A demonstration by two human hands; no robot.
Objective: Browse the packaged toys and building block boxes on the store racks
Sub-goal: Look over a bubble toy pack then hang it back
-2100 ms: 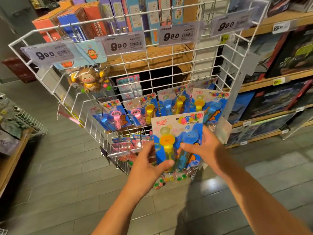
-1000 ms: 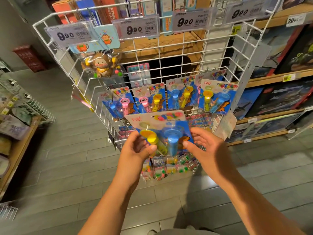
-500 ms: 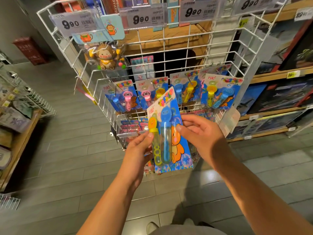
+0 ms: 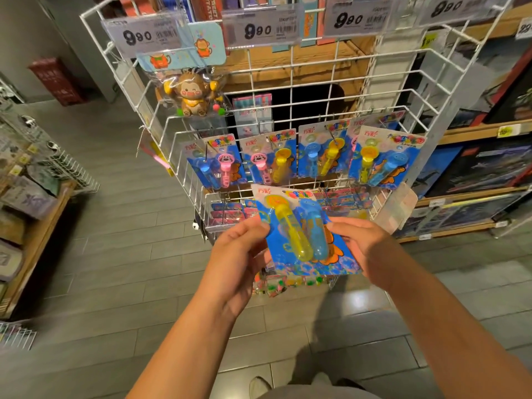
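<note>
Head view: left hand [image 4: 239,254] and right hand [image 4: 365,249] pinch side edges of bubble-wand card [image 4: 305,234]; card hides fingers behind it. Wire rack [image 4: 290,82] top cropped; card print illegible.

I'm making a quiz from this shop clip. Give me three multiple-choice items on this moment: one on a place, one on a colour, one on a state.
1. Where does the bagged brown monkey toy hang on the white wire rack?
A upper left
B lower right
C on the floor

2. What colours are the two tubes in the held blue bubble-wand card?
A pink and green
B yellow and blue
C red and white

3. How is that card held?
A by the left hand alone
B by the left hand and right hand
C it hangs on a hook

Answers: 1 A, it hangs under the leftmost price tag; 2 B, both tubes show; 3 B, a thumb pinches each side.
</note>
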